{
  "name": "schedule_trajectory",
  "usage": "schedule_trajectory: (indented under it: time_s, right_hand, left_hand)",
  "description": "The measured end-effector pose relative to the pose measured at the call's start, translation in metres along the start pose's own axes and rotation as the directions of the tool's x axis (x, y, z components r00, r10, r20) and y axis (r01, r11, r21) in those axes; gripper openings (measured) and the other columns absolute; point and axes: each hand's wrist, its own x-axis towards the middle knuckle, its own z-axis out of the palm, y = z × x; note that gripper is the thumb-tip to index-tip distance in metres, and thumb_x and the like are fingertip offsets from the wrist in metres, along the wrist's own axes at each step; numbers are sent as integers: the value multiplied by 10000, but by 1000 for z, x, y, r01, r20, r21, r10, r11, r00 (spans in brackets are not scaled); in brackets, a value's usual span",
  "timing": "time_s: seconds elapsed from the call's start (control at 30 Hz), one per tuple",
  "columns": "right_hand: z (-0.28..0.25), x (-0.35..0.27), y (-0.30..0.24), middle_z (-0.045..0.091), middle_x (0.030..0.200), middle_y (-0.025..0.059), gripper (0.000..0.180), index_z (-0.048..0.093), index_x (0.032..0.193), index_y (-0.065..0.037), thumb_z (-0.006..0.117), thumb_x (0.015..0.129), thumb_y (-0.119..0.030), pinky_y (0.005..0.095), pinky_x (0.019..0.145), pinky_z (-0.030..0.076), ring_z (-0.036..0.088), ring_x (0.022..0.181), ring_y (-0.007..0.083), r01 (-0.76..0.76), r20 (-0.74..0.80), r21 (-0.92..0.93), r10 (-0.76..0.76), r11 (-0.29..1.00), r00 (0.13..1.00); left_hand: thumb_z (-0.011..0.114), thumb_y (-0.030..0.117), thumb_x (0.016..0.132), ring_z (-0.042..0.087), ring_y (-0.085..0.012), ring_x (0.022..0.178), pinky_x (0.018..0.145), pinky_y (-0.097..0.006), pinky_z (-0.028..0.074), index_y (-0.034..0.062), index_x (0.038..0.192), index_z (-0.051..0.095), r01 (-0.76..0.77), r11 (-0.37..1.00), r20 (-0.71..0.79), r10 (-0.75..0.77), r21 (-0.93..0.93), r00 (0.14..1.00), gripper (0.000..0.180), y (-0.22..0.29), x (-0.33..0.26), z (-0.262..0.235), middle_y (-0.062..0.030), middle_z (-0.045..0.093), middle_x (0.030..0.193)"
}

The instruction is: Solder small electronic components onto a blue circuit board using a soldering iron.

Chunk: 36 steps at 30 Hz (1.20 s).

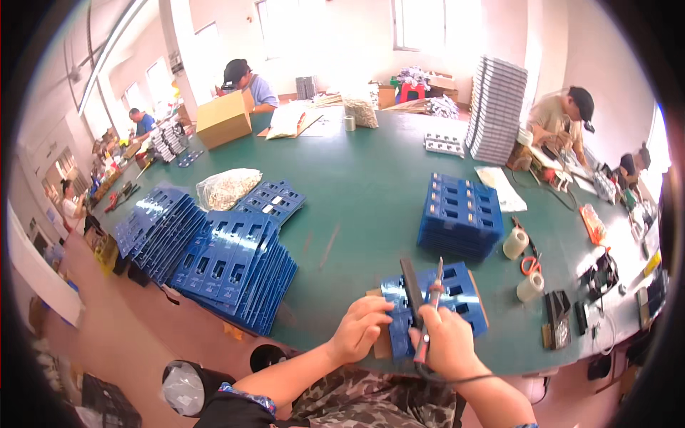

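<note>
Directly before me on the table, a blue panel [453, 282] with rectangular cutouts lies over a piece of brown cardboard [383, 344]. My right hand [451, 344] is closed round a soldering iron [434, 292], its pointed tip upward and its cord trailing past my wrist. A dark flat bar [411, 285] stretches across the panel beside the iron; whether my right hand also holds it I cannot tell. At the panel's left edge my left hand [362, 328] has its fingers bent, fingertips against the panel. My right palm hides part of the panel.
Stacks of blue panels stand at the left [232, 264] and beyond my work [460, 214]. A bag of small pale parts [228, 187] lies behind the left stacks. Solder-like spools [530, 287] and orange-handled scissors [529, 265] lie to the right. Co-workers sit around the table.
</note>
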Motion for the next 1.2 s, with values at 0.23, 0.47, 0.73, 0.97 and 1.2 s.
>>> schedule_trajectory:
  time_s: [0.23, 0.47, 0.73, 0.97, 1.2]
  right_hand:
    - [9, -4, -5, 604, 809, 160, 281, 548, 1017, -86, 698, 785, -139, 468, 663, 497, 628, 767, 372, -8, -121, 25, 11, 1000, 993]
    - [9, -10, -7, 631, 851, 164, 350, 567, 1030, -72, 733, 724, -98, 474, 705, 490, 627, 821, 383, 27, -152, 36, -21, 999, 988]
    - [8, -8, -7, 633, 860, 170, 383, 563, 1054, -62, 758, 726, -85, 456, 703, 486, 626, 807, 388, 7, -169, 55, 2, 998, 986]
    - [7, -8, -7, 631, 857, 174, 384, 565, 1059, -62, 757, 727, -86, 457, 700, 487, 626, 799, 390, 17, -154, 70, -6, 997, 988]
    - [8, -9, -6, 639, 823, 159, 350, 577, 1038, -65, 760, 743, -115, 431, 685, 495, 630, 766, 375, 25, -174, 39, -17, 999, 985]
  left_hand:
    - [475, 296, 1009, 534, -326, 1191, 1054, -472, 355, 52, 993, 632, -92, 967, 132, 62, 239, 989, 290, 8, 4, -2, -114, 628, 1191]
    - [504, 268, 998, 539, -341, 1180, 1044, -474, 374, 56, 1000, 609, -90, 968, 26, 86, 236, 996, 237, 29, -1, -4, -118, 627, 1159]
    - [390, 176, 1029, 617, -293, 942, 826, -380, 487, 28, 886, 576, 169, 931, -568, 49, 324, 821, 278, 74, -116, -105, -165, 643, 1017]
    - [358, 496, 1046, 323, -232, 1402, 1169, -376, 243, 27, 1461, 355, 215, 833, -846, -531, -509, 55, 626, -5, -144, -159, -144, 364, 1498]
    - [389, 543, 1019, 329, -245, 1389, 1166, -383, 236, -20, 1492, 281, 231, 897, -886, -422, -377, 191, 743, -13, -129, -141, -148, 330, 1523]
